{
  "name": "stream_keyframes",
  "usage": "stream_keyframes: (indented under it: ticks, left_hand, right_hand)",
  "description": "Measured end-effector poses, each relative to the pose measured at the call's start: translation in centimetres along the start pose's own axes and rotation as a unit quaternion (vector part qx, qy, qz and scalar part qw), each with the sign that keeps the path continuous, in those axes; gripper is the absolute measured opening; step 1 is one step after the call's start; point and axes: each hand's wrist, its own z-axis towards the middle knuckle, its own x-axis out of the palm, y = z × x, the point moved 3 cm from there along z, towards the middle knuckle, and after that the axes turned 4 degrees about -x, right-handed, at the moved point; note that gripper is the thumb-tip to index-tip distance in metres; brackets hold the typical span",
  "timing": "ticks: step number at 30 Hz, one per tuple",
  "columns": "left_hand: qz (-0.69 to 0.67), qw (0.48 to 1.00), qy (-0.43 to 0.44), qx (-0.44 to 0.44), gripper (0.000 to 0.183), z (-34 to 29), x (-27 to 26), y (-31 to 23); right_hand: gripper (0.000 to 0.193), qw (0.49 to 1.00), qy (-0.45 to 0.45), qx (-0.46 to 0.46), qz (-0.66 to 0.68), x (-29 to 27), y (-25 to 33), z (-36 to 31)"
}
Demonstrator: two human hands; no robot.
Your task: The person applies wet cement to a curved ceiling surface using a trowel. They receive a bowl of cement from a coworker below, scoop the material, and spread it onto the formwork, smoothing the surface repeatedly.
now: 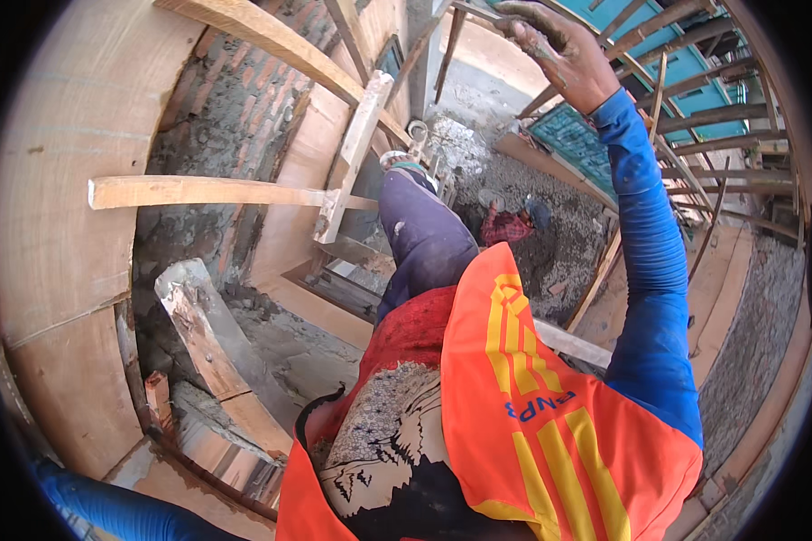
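My right hand [564,56], smeared with grey mud or mortar, is raised at the top of the view. Its fingers stretch to the left, slightly bent, with the thumb below them, and nothing shows in its grasp. Behind the fingertips, a thin bar [475,12] joins a wooden frame; whether they touch it cannot be made out. Blue sleeve covers my right arm [645,207]. Only the blue-sleeved left arm [126,507] enters at the lower left corner; the left hand is out of view. My leg [424,221] in dark trousers reaches down among the timbers.
Timber struts [216,192] and a pale upright board [356,153] cross near my leg. Plywood panels [72,135] line the left, beside a rough brick wall [235,99]. Far below, a person in a red shirt [505,225] bends by gravel [564,243]. Wooden beams [722,113] stand right.
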Motion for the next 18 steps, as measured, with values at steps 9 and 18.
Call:
stream_keyframes:
  ticks: [9,18]
  left_hand:
    - [-0.084,0.892,0.425,-0.13,0.054,-34.3,10.5,-0.4]
    - [-0.029,0.791,0.583,-0.181,0.054,-44.2,11.8,-0.1]
  right_hand:
    - [0.031,0.782,0.111,0.613,-0.005,18.5,-1.0,-55.3]
    - [0.032,0.756,0.142,0.639,0.027,28.0,-3.9,-59.5]
